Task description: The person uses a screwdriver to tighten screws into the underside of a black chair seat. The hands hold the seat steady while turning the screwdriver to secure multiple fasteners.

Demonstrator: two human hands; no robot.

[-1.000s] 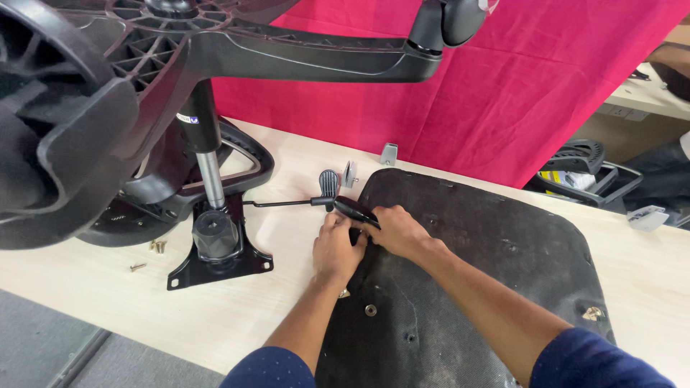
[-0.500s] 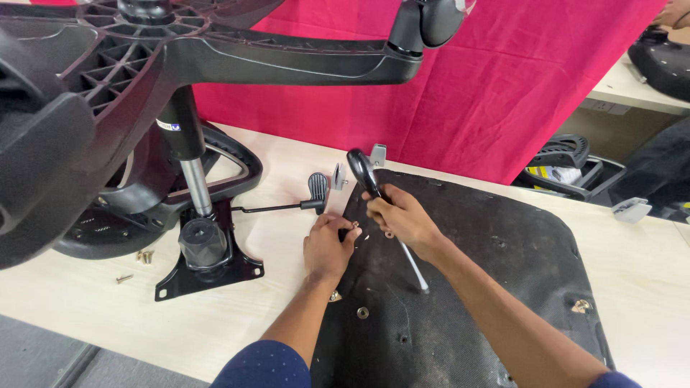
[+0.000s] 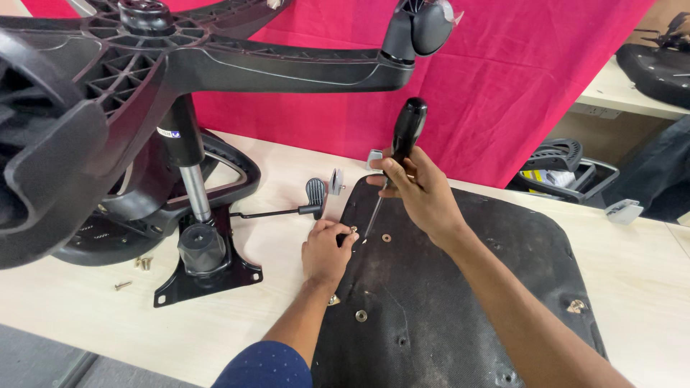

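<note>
My right hand [image 3: 420, 192] grips a black-handled screwdriver [image 3: 404, 136], held nearly upright with its tip down on the black seat base [image 3: 460, 294]. My left hand [image 3: 327, 248] rests at the seat base's left edge, fingertips pinching a small screw [image 3: 353, 231] right by the screwdriver tip. A few bare screw holes [image 3: 387, 238] dot the fabric-covered underside near both hands.
An upturned chair base with gas cylinder [image 3: 188, 169] and mounting plate [image 3: 208, 269] stands at the left on the pale wooden table [image 3: 632, 251]. A lever with a black paddle [image 3: 315, 194] lies beside it. Loose screws [image 3: 142, 263] lie at the left. Red cloth [image 3: 503, 79] hangs behind.
My right hand has raised the screwdriver from lying flat to nearly upright, tip on the seat base. My left hand has stayed at the base's edge, now pinching a screw.
</note>
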